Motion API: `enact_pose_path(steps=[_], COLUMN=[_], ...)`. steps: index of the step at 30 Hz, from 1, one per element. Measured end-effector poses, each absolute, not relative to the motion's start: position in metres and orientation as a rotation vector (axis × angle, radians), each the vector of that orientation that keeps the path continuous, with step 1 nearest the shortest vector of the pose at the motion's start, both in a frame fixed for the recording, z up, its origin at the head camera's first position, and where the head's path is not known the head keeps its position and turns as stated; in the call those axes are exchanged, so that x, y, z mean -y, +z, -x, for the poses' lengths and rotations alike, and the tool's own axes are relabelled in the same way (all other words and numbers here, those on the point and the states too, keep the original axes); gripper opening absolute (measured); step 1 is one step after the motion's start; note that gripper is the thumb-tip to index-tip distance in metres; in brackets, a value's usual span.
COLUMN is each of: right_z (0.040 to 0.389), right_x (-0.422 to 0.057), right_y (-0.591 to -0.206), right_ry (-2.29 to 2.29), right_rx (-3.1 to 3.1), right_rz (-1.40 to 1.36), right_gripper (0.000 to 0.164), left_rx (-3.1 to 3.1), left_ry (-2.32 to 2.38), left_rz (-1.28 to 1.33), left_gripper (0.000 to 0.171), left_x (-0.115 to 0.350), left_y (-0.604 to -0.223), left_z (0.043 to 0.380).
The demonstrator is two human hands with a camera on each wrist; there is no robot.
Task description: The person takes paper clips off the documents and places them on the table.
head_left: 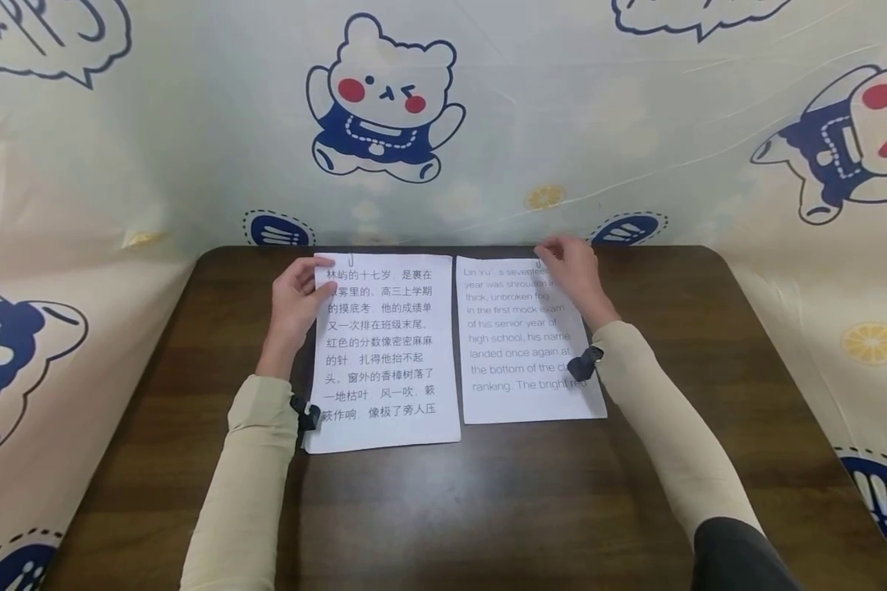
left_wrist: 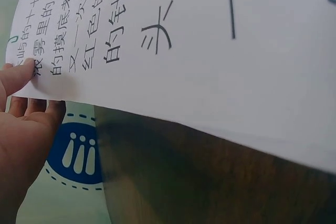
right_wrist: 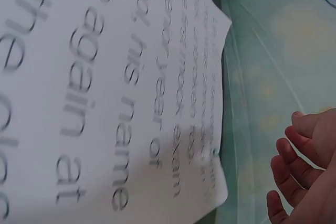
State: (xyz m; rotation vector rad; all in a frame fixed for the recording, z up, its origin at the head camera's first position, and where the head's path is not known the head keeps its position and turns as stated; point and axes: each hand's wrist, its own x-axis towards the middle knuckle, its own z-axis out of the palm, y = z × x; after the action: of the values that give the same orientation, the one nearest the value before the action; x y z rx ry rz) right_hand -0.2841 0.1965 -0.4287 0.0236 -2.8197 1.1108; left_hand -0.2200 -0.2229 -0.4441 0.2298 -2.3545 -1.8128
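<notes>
Two sheets of printed paper lie side by side on a dark wooden table. My left hand (head_left: pixel 297 297) pinches the upper left edge of the Chinese-text sheet (head_left: pixel 384 361), its thumb (left_wrist: pixel 20 76) on top and the other fingers underneath. A paper clip (head_left: pixel 351 260) sits on that sheet's top edge. In the head view my right hand (head_left: pixel 576 275) overlaps the upper right corner of the English-text sheet (head_left: pixel 517 341). The right wrist view shows its loosely bent fingers (right_wrist: pixel 286 174) apart from the paper, holding nothing. Another small clip (right_wrist: pixel 215 153) is on this sheet's top edge.
Behind the brown table (head_left: pixel 414 517) hangs a pale cloth (head_left: pixel 532 123) printed with cartoon bears and orange slices. It also covers both sides. A small black wrist device (head_left: pixel 306 414) on the left and another black device (head_left: pixel 584 364) on the right overlap the sheets.
</notes>
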Motion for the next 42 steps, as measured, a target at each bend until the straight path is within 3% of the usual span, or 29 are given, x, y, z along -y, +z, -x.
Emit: enact_pose_path(steps=[15,24,42], right_z=[0.293,0.295,0.293], right_x=[-0.125,-0.101,-0.041], right_y=[-0.402,-0.389,-0.389], right_ry=[0.995,1.011,0.79], right_rx=[2.833,2.847,2.83], right_rz=[-0.421,-0.455,-0.77], right_gripper=[0.028,0.028,0.046], left_rx=[2.344,2.344,2.367], left_ry=[-1.817,-1.821,-1.816], left_rz=[-0.251,-0.219,-0.254], left_gripper=[0.034,0.032,0.034], left_x=[0.224,0.224,0.226], left_y=[-0.443,-0.442,-0.443], left_z=[0.22,0.221,0.215])
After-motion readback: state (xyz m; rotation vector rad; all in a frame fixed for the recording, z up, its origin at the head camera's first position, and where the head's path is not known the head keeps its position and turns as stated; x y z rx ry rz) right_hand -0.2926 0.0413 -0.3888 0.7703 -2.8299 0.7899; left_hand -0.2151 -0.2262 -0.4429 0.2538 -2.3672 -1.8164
